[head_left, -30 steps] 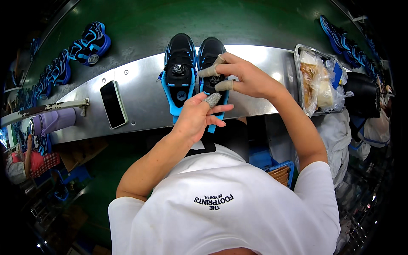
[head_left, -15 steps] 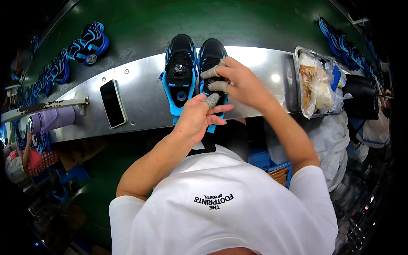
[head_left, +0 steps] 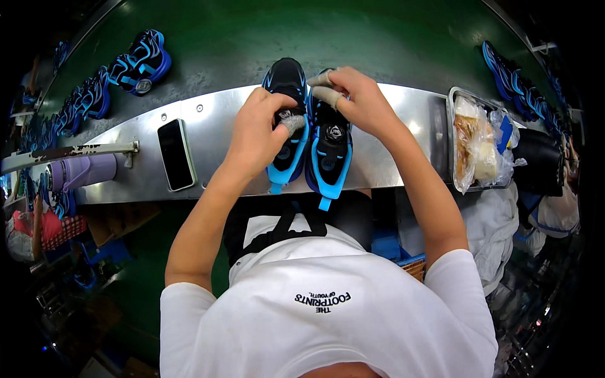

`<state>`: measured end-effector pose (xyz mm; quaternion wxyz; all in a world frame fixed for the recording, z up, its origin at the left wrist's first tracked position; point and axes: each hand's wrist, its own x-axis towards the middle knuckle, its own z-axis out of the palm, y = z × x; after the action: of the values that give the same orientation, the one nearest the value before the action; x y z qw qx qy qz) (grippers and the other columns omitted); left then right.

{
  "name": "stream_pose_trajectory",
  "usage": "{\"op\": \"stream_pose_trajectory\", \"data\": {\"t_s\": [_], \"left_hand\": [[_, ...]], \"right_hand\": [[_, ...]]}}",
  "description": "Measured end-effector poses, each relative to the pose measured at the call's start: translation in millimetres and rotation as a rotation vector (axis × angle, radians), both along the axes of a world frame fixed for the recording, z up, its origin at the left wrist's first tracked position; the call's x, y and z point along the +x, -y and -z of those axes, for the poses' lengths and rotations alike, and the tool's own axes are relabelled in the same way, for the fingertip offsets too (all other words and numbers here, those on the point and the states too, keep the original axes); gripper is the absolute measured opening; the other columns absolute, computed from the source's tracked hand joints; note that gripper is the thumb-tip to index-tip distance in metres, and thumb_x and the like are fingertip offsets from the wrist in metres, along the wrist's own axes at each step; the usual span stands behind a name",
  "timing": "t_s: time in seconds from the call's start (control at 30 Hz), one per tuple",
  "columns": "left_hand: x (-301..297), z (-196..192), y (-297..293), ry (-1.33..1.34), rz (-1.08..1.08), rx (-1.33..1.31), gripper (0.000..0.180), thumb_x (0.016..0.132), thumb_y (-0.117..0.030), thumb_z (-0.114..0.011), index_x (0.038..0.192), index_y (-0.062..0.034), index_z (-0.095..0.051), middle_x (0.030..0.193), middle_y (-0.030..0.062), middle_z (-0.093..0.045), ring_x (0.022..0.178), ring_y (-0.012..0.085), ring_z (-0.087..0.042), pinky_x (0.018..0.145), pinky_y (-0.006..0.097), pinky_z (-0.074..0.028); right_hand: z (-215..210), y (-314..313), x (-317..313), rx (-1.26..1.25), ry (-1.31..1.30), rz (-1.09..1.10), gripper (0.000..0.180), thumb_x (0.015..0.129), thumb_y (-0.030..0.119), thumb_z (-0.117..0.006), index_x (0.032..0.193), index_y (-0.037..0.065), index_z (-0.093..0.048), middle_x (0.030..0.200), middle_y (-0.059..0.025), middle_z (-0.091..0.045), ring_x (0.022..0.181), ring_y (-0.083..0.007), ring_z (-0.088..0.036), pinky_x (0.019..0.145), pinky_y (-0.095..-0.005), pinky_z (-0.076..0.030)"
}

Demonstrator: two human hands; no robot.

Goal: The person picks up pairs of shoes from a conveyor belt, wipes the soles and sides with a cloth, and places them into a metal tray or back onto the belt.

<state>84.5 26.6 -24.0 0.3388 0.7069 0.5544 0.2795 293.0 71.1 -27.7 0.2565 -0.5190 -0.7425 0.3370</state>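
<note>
Two black and bright-blue sneakers lie side by side at the edge of the metal bench, toes pointing away from me. My left hand [head_left: 259, 129] is closed over the left sneaker [head_left: 287, 72], its thumb, in a grey finger cover, and curled fingers at the round dial on the tongue. My right hand [head_left: 356, 101] holds the right sneaker [head_left: 329, 160] near the toe; beige covers sheathe its fingers, which partly hide the front of that shoe. The right sneaker's dial [head_left: 334, 133] shows uncovered, and blue heel tabs on both shoes point toward me.
A phone [head_left: 176, 154] lies on the metal ledge [head_left: 217, 113] to the left, beyond it a purple flask [head_left: 91, 171] beside a worn metal bar [head_left: 69, 153]. At right stands a tray [head_left: 451, 135] of bagged items. More sneakers [head_left: 140, 63] line both sides of the green surface [head_left: 252, 31].
My left hand has gone from the right sneaker's opening to the left sneaker's dial. The right hand has shifted toward the right sneaker's toe, and its dial has come into sight.
</note>
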Motion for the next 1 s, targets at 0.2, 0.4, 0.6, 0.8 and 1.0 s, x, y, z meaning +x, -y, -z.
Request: {"op": "stream_pose_trajectory", "data": {"t_s": [0.2,0.4,0.6,0.8,1.0], "left_hand": [[-11.7,2.2,-10.5,0.291,0.158,-0.107,0.046,0.073,0.008,-0.056,0.117,-0.0036,-0.063,0.087,0.0027,-0.055,0.072,0.012,-0.046,0.067,0.025,-0.041],[-21.6,9.3,-21.8,0.348,0.275,-0.291,0.037,0.077,0.002,-0.063,0.113,-0.0039,-0.062,0.092,0.0033,-0.056,0.079,0.0142,-0.048,0.072,0.026,-0.042],[-15.1,3.4,-19.3,0.002,0.116,-0.199,0.043,0.08,0.0,-0.064,0.122,-0.0064,-0.061,0.109,0.0026,-0.063,0.082,0.0113,-0.047,0.078,0.025,-0.041],[-12.9,6.4,-16.5,0.065,0.183,-0.015,0.04,0.08,-0.004,-0.067,0.119,-0.005,-0.061,0.101,0.0012,-0.06,0.085,0.0109,-0.046,0.079,0.025,-0.04],[-25.3,12.6,-27.5,0.388,0.349,-0.382,0.047,0.08,-0.006,-0.067,0.126,-0.0051,-0.058,0.107,0.0035,-0.061,0.089,0.0132,-0.048,0.08,0.026,-0.041]], "right_hand": [[27.5,-41.9,-20.1,0.043,0.071,-0.028,0.026,0.088,0.025,-0.067,0.109,0.011,-0.071,0.095,-0.0126,-0.063,0.084,-0.0237,-0.061,0.078,-0.0341,-0.049],[43.1,-57.2,-37.5,0.086,0.153,-0.083,0.034,0.086,0.028,-0.067,0.117,0.015,-0.067,0.1,-0.0139,-0.06,0.098,-0.0289,-0.058,0.086,-0.0379,-0.047],[62.2,-61.3,-40.9,0.046,0.149,-0.065,0.043,0.085,0.028,-0.068,0.127,0.017,-0.062,0.104,-0.0163,-0.059,0.103,-0.0333,-0.057,0.09,-0.0405,-0.047],[63.6,-63.8,-39.9,0.056,0.153,-0.081,0.043,0.086,0.026,-0.067,0.128,0.017,-0.061,0.105,-0.0171,-0.059,0.102,-0.0343,-0.057,0.09,-0.0411,-0.046],[60.2,-63.5,-43.0,0.068,0.162,-0.071,0.043,0.086,0.025,-0.067,0.128,0.018,-0.061,0.105,-0.0171,-0.059,0.102,-0.0346,-0.057,0.09,-0.0416,-0.047]]}}
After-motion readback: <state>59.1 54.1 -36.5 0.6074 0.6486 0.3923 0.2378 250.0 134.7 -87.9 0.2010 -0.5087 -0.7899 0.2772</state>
